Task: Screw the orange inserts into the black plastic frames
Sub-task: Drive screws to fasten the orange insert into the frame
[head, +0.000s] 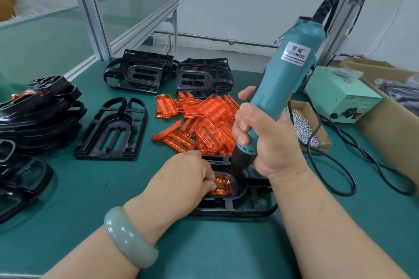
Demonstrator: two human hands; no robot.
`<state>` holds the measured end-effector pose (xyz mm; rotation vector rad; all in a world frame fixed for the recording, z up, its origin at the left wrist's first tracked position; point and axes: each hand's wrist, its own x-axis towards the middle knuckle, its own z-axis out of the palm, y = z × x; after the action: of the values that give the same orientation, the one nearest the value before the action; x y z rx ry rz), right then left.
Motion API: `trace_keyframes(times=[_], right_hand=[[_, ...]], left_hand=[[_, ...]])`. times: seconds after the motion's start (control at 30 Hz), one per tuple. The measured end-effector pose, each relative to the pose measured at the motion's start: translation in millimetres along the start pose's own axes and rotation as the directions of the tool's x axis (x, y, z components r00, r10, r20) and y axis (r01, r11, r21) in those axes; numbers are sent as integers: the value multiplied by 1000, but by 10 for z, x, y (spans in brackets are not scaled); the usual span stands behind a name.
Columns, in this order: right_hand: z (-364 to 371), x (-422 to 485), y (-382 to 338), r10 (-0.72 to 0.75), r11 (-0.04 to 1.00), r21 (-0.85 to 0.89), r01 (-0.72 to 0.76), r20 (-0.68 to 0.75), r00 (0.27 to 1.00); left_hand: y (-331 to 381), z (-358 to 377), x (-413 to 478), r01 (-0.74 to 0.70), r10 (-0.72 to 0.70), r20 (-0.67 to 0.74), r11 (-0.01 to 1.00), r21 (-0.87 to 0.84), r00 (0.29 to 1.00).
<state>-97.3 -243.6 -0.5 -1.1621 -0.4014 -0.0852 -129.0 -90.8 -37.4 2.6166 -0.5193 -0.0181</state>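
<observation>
A black plastic frame (240,207) lies on the green mat in front of me with an orange insert (223,184) seated in it. My left hand (183,181) rests on the frame, its curled fingertips pinching at the insert's left edge. My right hand (260,140) grips a teal electric screwdriver (285,81) held upright, its black nose down on the insert's right side. What sits under the tip is hidden.
A pile of loose orange inserts (201,122) lies just behind the frame. An empty frame (113,129) and stacked frames (38,111) are to the left, two more at the back (167,75). A box of screws (303,127), a power supply (340,99) and a cardboard box (390,120) stand on the right.
</observation>
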Motion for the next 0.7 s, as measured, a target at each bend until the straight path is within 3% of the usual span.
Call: trace_keyframes(times=[0.37,0.7], right_hand=[[31,-52,15,-53,997,-50,55,52,997],[-74,10,24,29,994,103,-26,-34,999]], left_hand=[[-15,39,-39,13,-16,-58,999,-43,998],[6,27,-42,28,-32,-65,998,-59,997]])
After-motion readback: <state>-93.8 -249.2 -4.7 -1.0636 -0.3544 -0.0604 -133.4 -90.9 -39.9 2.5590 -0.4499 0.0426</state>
